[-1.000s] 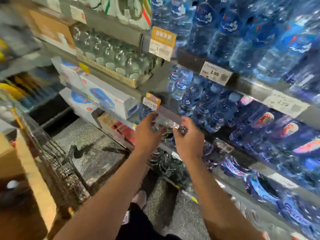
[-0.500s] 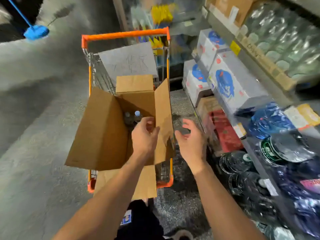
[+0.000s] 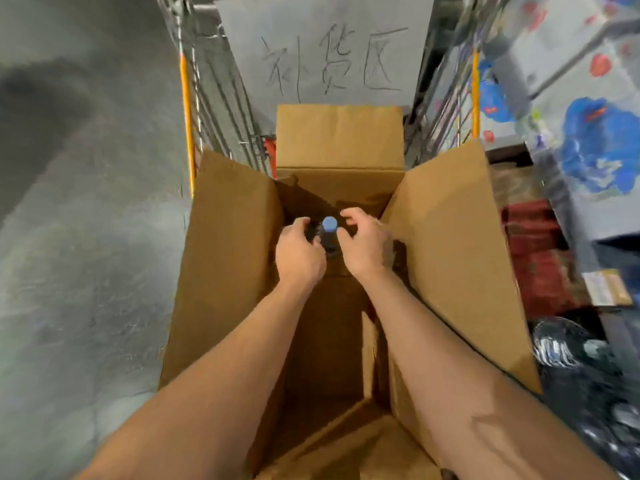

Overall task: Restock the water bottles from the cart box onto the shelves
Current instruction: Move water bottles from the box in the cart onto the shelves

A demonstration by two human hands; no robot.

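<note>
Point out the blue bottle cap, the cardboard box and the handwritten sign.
blue bottle cap (image 3: 329, 224): head view, top of cap.
cardboard box (image 3: 450, 244): head view, right flap.
handwritten sign (image 3: 332, 60): head view, middle of sheet.

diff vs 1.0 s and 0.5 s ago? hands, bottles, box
Both hands left the shelf edge, swung to the cart and went down into the box. The left hand and right hand now flank a blue-capped bottle, fingers curled; whether either grips it is unclear. Half a second ago they were only at the box opening. The box stays open in the cart, the sign still behind it.
</note>
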